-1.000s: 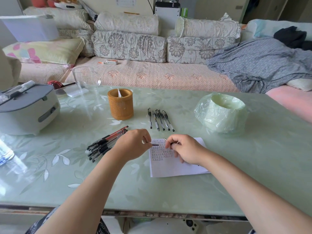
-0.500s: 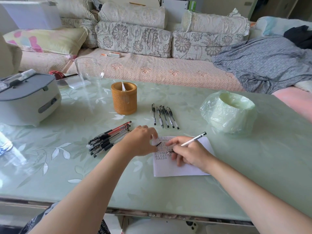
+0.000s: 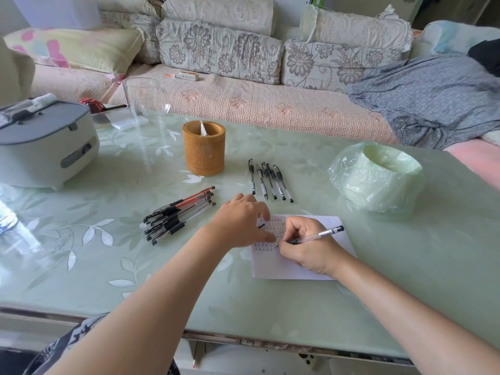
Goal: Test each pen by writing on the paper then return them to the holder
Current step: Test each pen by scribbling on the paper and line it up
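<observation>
Fingers of the right hand (image 3: 311, 247) clenched a clear pen (image 3: 316, 236), its tip down on the paper (image 3: 286, 269) among rows of written marks. The left hand (image 3: 238, 223) rested on the sheet's left edge, pinching a small dark cap (image 3: 261, 226). Five pens (image 3: 270, 181) lay in a row just beyond the paper, a loose bundle of pens (image 3: 178, 215) lay to its left, and the wooden holder (image 3: 203, 151) stood upright farther back on the green table (image 3: 405, 266).
</observation>
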A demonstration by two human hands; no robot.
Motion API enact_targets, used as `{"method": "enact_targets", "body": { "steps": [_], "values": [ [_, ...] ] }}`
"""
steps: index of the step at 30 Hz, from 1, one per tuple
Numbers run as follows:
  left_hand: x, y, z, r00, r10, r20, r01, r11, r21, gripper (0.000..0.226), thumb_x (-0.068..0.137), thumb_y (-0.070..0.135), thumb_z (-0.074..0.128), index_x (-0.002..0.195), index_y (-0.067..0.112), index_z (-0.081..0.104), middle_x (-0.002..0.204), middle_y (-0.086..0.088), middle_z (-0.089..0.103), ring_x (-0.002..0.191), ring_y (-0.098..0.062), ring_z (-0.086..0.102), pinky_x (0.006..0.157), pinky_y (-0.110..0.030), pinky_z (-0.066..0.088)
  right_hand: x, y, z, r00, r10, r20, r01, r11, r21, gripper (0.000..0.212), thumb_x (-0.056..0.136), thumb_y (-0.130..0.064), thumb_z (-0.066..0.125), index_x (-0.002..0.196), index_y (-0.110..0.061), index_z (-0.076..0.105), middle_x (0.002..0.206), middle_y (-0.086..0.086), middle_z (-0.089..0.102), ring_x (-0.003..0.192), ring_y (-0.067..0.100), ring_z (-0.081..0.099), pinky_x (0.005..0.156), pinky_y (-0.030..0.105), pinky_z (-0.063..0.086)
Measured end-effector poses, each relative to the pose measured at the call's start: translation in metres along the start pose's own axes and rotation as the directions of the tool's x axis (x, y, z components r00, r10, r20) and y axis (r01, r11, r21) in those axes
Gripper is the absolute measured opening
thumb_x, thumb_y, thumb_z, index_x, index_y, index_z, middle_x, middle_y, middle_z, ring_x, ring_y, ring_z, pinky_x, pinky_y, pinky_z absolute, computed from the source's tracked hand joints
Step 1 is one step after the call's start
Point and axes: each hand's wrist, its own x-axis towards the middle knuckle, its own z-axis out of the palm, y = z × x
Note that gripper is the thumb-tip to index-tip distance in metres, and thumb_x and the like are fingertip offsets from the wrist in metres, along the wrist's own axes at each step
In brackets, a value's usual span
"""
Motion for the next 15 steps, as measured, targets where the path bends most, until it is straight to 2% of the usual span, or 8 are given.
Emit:
{"method": "enact_targets", "body": {
  "steps": [6,11,15],
  "values": [
    [0.0010,0.0015,-0.0010,0.999,-0.037,0.014,0.038,0.999,-0.017,0.058,0.065,0.067,0.073,0.112,0.036,0.060,0.112,0.004,0.052,0.108,-0.017,0.042,0.096,-0.036,0.040,0.0009,0.0021,0.0008,1.000,-0.025,-0.009,0.025,1.000,-0.016,0.032,0.081,0.008,0.066,0.065,-0.011,0.046,0.047,-0.012,0.042,0.042,0.008,0.032,0.044,0.020,0.027],
    [0.0020,0.0018,-0.0010,0.998,-0.055,0.025,0.056,0.998,-0.025,0.059,0.064,0.068,0.075,0.112,0.037,0.060,0.113,0.004,0.052,0.109,-0.018,0.042,0.098,-0.037,0.040,0.0020,0.0027,0.0018,0.998,-0.057,-0.017,0.056,0.995,-0.082,0.034,0.079,0.003,0.068,0.060,-0.016,0.046,0.052,-0.010,0.041,0.049,0.010,0.031,0.048,0.024,0.025],
    [0.0021,0.0020,-0.0013,0.998,-0.058,0.036,0.058,0.998,-0.018,0.060,0.064,0.068,0.074,0.113,0.036,0.060,0.114,0.003,0.052,0.110,-0.019,0.042,0.098,-0.037,0.040,0.0020,0.0051,0.0035,0.994,-0.103,-0.028,0.097,0.981,-0.171,0.025,0.072,-0.007,0.067,0.061,-0.012,0.045,0.055,-0.010,0.040,0.054,0.010,0.033,0.053,0.027,0.024]
  ]
}}
